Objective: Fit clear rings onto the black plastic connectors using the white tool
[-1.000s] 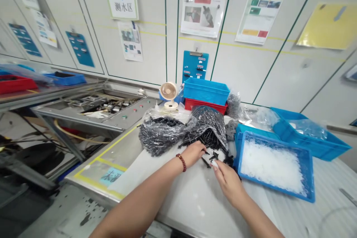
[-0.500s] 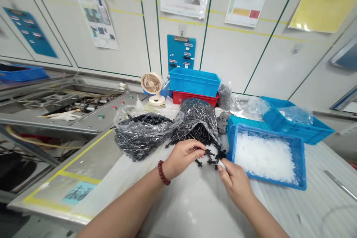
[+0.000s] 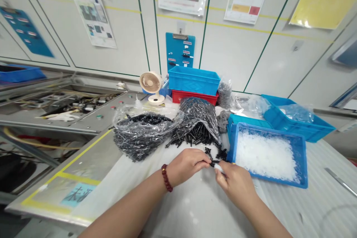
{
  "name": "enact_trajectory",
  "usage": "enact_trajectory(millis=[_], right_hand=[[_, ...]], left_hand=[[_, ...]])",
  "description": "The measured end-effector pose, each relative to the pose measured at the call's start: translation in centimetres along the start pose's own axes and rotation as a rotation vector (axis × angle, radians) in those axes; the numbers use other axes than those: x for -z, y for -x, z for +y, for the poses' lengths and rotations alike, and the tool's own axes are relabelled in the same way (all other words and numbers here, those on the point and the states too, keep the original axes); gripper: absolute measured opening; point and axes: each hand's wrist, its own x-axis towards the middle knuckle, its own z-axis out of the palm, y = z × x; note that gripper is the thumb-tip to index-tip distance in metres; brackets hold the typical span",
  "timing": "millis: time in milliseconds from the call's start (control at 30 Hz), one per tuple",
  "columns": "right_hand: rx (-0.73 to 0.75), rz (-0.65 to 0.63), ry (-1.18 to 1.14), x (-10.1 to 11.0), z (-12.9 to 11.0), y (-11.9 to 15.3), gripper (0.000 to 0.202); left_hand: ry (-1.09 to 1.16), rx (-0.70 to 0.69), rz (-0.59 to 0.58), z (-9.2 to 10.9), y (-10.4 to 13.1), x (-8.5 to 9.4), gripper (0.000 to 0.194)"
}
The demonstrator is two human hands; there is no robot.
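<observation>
My left hand (image 3: 192, 163), with a dark red bead bracelet (image 3: 166, 178) on the wrist, pinches a small black part (image 3: 212, 164). The black part's right end meets the tip of a white piece (image 3: 219, 168) gripped between the thumb and fingers of my right hand (image 3: 235, 178). Just behind my fingers lie loose black parts (image 3: 221, 154). Farther back, an open plastic bag (image 3: 198, 119) spills many black parts towards me. To the right, a blue tray (image 3: 304, 163) holds a heap of small white translucent rings (image 3: 266, 156).
Another bag of black parts (image 3: 142, 132) lies at the left. Behind stand a beige fan (image 3: 151, 83), a light blue bin (image 3: 193, 81) on a red bin (image 3: 178, 96), and more blue bins (image 3: 320, 128) at the right. A metal strip (image 3: 341, 182) lies far right.
My left hand has moved down and slightly right, bringing a black part against the white piece in my right hand. The view has shifted slightly.
</observation>
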Motion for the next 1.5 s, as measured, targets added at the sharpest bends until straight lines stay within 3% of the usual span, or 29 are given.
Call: enact_trajectory(millis=[233, 533, 800, 1500], right_hand=[[0.024, -0.038, 0.006, 0.14, -0.44, 0.15, 0.022], [-0.012, -0.062, -0.025, 0.04, -0.28, 0.03, 0.027], [-0.028, -0.152, -0.102, 0.56, -0.45, -0.01, 0.020], [-0.060, -0.107, -0.018, 0.35, -0.33, -0.01, 0.025]], left_hand=[[0.174, 0.198, -0.096, 0.41, -0.28, -0.43, 0.008], [0.227, 0.258, -0.133, 0.07, -0.01, -0.68, 0.011], [0.087, 0.071, -0.125, -0.06, -0.23, -0.33, 0.018], [0.159, 0.153, -0.143, 0.58, -0.38, -0.02, 0.014]])
